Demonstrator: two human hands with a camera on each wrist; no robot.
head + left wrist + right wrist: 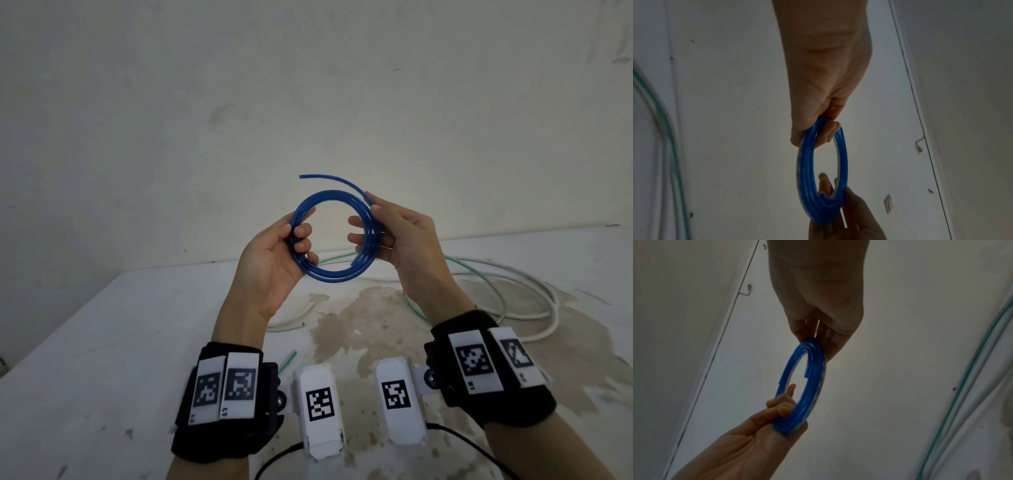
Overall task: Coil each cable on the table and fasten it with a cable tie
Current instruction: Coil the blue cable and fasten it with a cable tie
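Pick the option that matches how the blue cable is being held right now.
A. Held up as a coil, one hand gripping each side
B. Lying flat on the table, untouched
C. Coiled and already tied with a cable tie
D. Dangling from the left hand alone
A: the blue cable is a coil lifted above the table, with the left hand gripping one side and the right hand the other; a loose end sticks out on top and no tie shows.

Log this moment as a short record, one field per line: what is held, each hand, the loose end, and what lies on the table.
held: blue cable, coiled into a ring, lifted above the table
left hand: grip on the ring's left side
right hand: grip on the ring's right side
loose end: sticks out at the top, not tucked in
on table: white cable and green cable, both uncoiled
tie on ring: none visible
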